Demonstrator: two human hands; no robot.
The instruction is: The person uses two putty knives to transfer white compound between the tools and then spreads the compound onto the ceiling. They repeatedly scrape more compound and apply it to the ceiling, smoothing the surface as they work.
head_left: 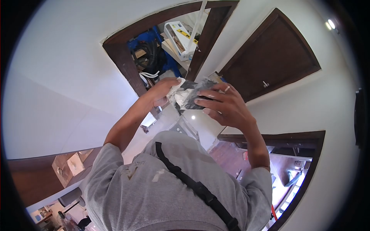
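Note:
My left hand (163, 91) is closed on the edge of a flat putty knife (189, 84), held up in front of my chest. A lump of white putty (182, 97) lies on its blade. My right hand (226, 104) grips a second flat grey scraper (206, 84), smeared with white, its fingers spread over the face. The scraper's blade meets or overlaps the left blade beside the putty; exact contact is hard to make out. Both handles are hidden by the hands.
Behind my hands, an open doorway (127, 52) shows a white box with a yellow level (183, 34) and black hoses (148, 56). A brown door (269, 54) is at right. Below stands a grey stepladder (183, 129). A white wall (65, 77) fills the left.

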